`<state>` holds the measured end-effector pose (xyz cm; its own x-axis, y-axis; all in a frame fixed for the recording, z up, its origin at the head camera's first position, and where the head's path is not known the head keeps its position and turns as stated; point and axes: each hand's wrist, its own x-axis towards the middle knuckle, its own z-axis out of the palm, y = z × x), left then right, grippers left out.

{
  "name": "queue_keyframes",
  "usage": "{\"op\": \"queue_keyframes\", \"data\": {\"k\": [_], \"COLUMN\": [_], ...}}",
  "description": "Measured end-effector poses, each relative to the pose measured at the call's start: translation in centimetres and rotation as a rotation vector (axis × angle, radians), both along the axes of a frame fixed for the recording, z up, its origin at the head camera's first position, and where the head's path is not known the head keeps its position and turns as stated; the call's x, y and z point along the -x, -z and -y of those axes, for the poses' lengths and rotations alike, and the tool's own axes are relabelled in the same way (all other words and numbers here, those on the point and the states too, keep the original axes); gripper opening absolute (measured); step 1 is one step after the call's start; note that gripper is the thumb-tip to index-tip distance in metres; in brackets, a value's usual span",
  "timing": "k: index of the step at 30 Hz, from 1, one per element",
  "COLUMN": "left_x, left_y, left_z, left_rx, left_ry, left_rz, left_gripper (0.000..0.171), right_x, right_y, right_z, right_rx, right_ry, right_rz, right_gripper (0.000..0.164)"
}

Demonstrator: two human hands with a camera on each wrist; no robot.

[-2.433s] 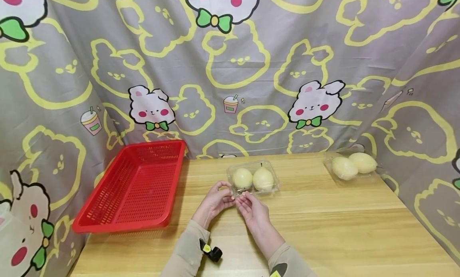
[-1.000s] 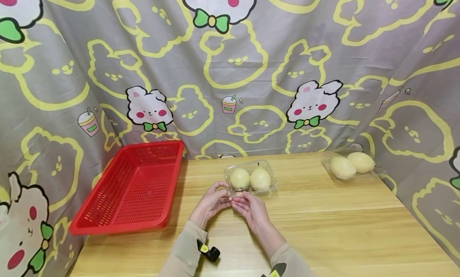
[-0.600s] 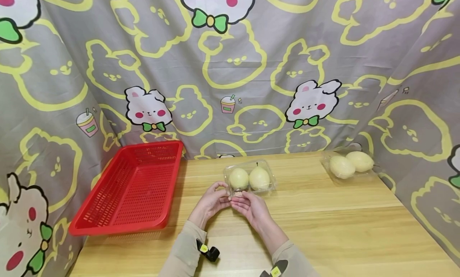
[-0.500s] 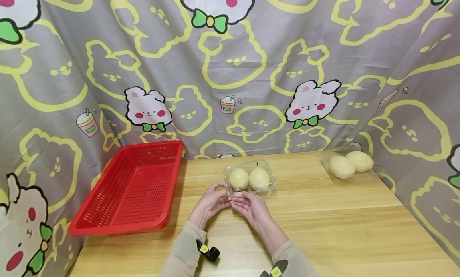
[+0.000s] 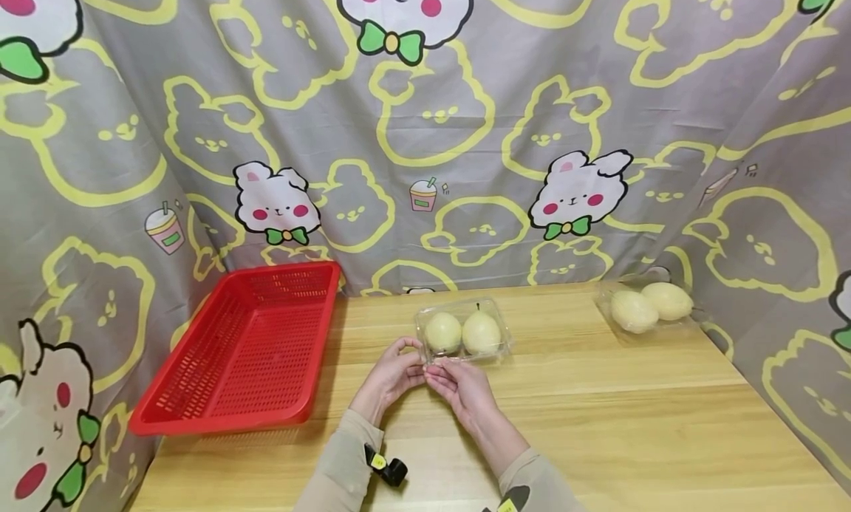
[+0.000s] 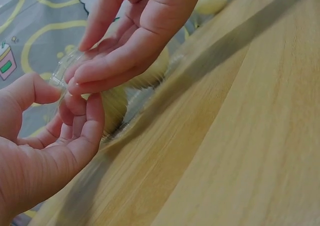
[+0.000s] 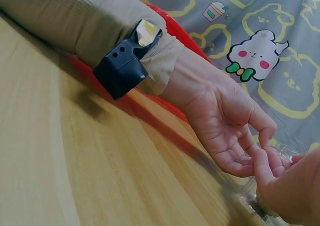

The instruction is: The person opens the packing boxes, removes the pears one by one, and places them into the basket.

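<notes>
A clear plastic clamshell box (image 5: pixel 503 355) holding two pale yellow pears (image 5: pixel 482 332) stands near the middle of the wooden table. Both hands meet at its near left corner. My left hand (image 5: pixel 392 375) pinches the plastic edge between thumb and curled fingers, as the left wrist view shows. The right hand (image 5: pixel 467 391) pinches the front rim just beside it, thumb on top and fingers bent below. In the right wrist view, the left hand (image 7: pixel 225 121) faces the right hand (image 7: pixel 292 191), whose fingertips are partly hidden. Whether the lid is unlatched, I cannot tell.
A red perforated plastic basket (image 5: pixel 307 401) stands on the left of the table. Toward the back right corner lies another clear package with two pale yellow fruits (image 5: pixel 634 312). A patterned grey curtain (image 5: pixel 459 150) hangs around the back and sides.
My right thumb and fingers have shifted slightly at the box's front rim, and the right hand has turned a little. The left hand and the box have stayed nearly in place.
</notes>
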<state>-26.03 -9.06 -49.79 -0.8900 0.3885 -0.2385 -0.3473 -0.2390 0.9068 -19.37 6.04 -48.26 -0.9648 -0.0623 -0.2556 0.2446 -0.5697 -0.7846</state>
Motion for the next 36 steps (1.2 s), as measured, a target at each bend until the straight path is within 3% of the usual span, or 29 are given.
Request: {"op": "queue_keyframes", "data": {"k": [16,24,36], "left_x": [-0.08,0.00,-0.16], "left_y": [0.39,0.46,0.26], "left_z": [-0.18,0.04,0.13], "left_rx": [-0.005,-0.017,-0.012], "left_ry": [0.002,0.058,0.038], "left_rz": [-0.019,0.002,0.019], "left_gripper": [0.024,0.027,0.026], "right_x": [-0.05,-0.16,-0.31], "right_y": [-0.34,-0.63,-0.42], "right_z": [-0.14,0.08,0.37], "right_rx": [0.072,0.069,0.062], "right_ry": [0.010,0.050,0.057], "right_rz": [0.024,0.005,-0.021], "right_gripper": [0.035,0.031,0.027]}}
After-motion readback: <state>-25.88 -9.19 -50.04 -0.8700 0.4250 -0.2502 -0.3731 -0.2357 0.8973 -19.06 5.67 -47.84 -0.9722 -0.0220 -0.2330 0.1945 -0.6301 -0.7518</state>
